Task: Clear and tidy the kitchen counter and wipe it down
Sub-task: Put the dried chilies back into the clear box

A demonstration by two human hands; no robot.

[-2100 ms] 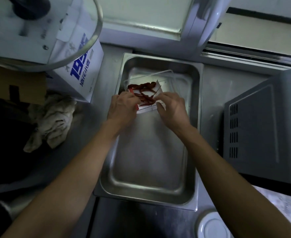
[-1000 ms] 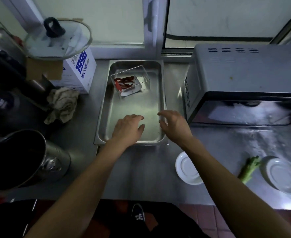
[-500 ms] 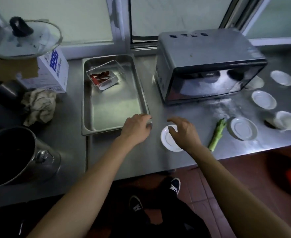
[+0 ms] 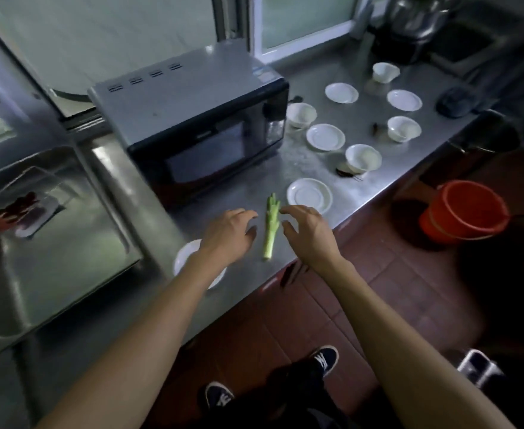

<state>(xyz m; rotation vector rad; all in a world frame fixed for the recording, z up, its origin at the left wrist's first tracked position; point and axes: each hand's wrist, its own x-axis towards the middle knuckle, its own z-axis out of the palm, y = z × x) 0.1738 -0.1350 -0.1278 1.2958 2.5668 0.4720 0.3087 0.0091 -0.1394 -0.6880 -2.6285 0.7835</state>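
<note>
A green vegetable stalk [image 4: 270,226] lies on the steel counter [image 4: 304,162] near its front edge. My left hand [image 4: 228,232] hovers just left of the stalk, fingers apart and empty. On the stalk's other side my right hand [image 4: 308,232] is open too, fingertips close to its leafy top. A white saucer [image 4: 184,258] sits partly under my left wrist. Another saucer [image 4: 309,195] lies just beyond the stalk. Several more white saucers and small bowls [image 4: 362,157] are spread over the right part of the counter.
A microwave oven [image 4: 192,119] stands behind my hands. At the left a steel tray [image 4: 69,252] holds a clear box with red chillies [image 4: 16,210]. An orange bucket [image 4: 465,212] stands on the tiled floor at the right. Dark pots [image 4: 415,23] crowd the far right corner.
Both hands left the clear box in the tray and moved right along the counter, past the first saucer, to either side of the green stalk. My view swung right with them.
</note>
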